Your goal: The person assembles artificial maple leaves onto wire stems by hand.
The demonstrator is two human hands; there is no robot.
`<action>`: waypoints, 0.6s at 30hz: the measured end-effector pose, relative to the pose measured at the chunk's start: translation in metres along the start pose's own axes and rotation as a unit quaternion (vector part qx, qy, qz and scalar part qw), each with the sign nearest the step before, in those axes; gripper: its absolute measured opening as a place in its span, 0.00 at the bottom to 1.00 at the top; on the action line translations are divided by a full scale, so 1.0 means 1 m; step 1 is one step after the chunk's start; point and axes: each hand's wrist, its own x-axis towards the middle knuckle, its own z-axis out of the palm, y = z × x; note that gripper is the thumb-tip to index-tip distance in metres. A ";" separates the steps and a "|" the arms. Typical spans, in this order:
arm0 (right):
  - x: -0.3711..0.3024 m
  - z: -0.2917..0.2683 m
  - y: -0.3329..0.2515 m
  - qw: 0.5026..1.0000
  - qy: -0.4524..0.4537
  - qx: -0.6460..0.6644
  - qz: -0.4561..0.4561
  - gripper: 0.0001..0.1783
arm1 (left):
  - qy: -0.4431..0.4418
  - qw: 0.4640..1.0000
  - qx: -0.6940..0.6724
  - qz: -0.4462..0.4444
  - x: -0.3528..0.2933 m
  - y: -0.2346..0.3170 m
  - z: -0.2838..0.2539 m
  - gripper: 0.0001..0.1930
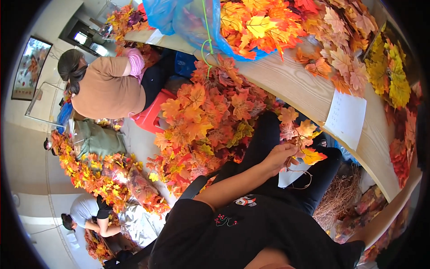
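My left hand (280, 158) is closed on a sprig of artificial maple leaves (312, 156), orange, yellow and red, held over my lap. Its thin brown stem (309, 180) curls out below my fingers. Orange leaves spread just above that hand, against the table edge. My right forearm (394, 215) stretches toward the right rim beside red artificial leaves (397, 157) on the table. The right hand itself is lost at the dark edge of the picture. A piece of white paper (289, 178) lies on my lap under the sprig.
A large orange leaf heap (201, 112) rises at my left. The curved wooden table (277, 78) carries a blue bag (179, 18), more leaf bunches (345, 49) and a paper sheet (346, 117). Brown stems (340, 195) lie below it. Two people (107, 85) work among leaf piles.
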 end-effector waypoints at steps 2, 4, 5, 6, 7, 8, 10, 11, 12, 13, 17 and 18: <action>0.006 0.003 0.037 0.952 -0.061 -0.102 -0.283 0.09 | -0.009 1.000 0.014 0.000 0.006 -0.002 0.001 0.11; -0.057 0.035 0.001 0.976 -0.114 -0.107 -0.149 0.06 | 0.004 0.999 0.031 0.016 0.005 -0.001 -0.001 0.13; -0.089 0.050 -0.026 0.975 -0.186 -0.069 -0.104 0.05 | 0.010 0.999 0.031 0.018 0.003 0.001 -0.002 0.13; -0.117 0.063 -0.047 0.964 -0.258 -0.031 -0.059 0.05 | 0.014 0.999 0.024 0.019 -0.002 0.003 0.000 0.13; -0.137 0.076 -0.059 0.940 -0.301 -0.043 -0.157 0.04 | 0.012 1.000 0.019 0.016 -0.004 0.004 0.002 0.14; -0.154 0.089 -0.063 0.903 -0.342 -0.052 -0.255 0.04 | 0.015 1.000 0.019 0.015 -0.007 0.005 0.002 0.14; -0.186 0.110 -0.055 0.883 -0.402 -0.071 -0.232 0.05 | 0.007 0.998 0.059 0.019 -0.010 0.005 0.004 0.13; -0.201 0.119 -0.051 0.889 -0.402 -0.057 -0.210 0.05 | 0.007 0.998 0.061 0.015 -0.009 0.003 0.005 0.13; -0.214 0.126 -0.046 0.896 -0.402 -0.044 -0.185 0.05 | 0.004 0.998 0.060 0.015 -0.007 0.000 0.007 0.12; -0.223 0.132 -0.039 0.897 -0.405 -0.044 -0.169 0.05 | 0.001 0.998 0.060 0.013 -0.006 -0.002 0.009 0.11; -0.246 0.158 -0.018 0.923 -0.376 0.061 -0.061 0.04 | 0.008 0.986 0.144 0.082 0.005 -0.011 0.004 0.07; -0.250 0.163 -0.018 0.922 -0.376 0.090 0.012 0.04 | 0.021 0.977 0.152 0.148 0.008 -0.019 0.001 0.06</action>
